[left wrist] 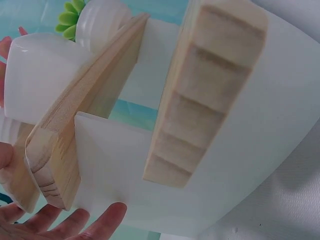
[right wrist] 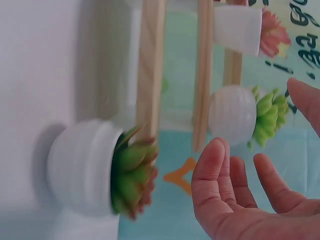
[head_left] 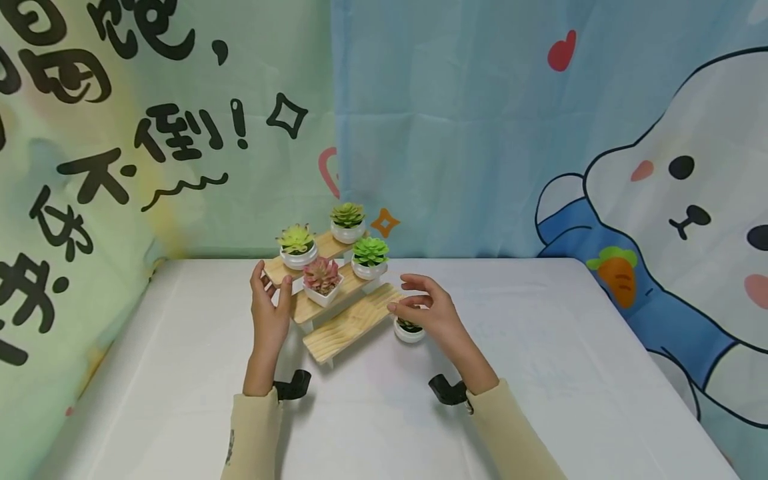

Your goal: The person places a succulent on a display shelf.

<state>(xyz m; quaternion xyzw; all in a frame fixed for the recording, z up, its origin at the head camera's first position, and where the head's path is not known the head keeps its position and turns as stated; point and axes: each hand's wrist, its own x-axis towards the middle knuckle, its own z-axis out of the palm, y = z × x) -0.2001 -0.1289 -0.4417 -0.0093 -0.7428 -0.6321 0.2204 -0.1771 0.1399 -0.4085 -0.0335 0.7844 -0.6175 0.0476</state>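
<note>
A three-tier plant stand [head_left: 353, 323] with pale wooden shelves and white supports stands at an angle on the table. My left hand [head_left: 271, 320] is at its left end, fingers spread beside the shelf ends and white side panel [left wrist: 112, 165]. My right hand [head_left: 433, 310] hovers off the lowest shelf's right end, fingers loosely bent and nothing between them. Just below it, a round white pot with a red-tipped green succulent [right wrist: 132, 175] sits on the table, partly hidden by the hand in the head view. The lowest shelf is bare.
A pink succulent [head_left: 322, 275] in a square white pot and a green one [head_left: 369, 252] share the middle shelf. On the top shelf are a yellow-green succulent [head_left: 297, 239] and another green one [head_left: 347, 216]. A printed curtain [head_left: 444, 133] hangs behind the white table [head_left: 576, 373].
</note>
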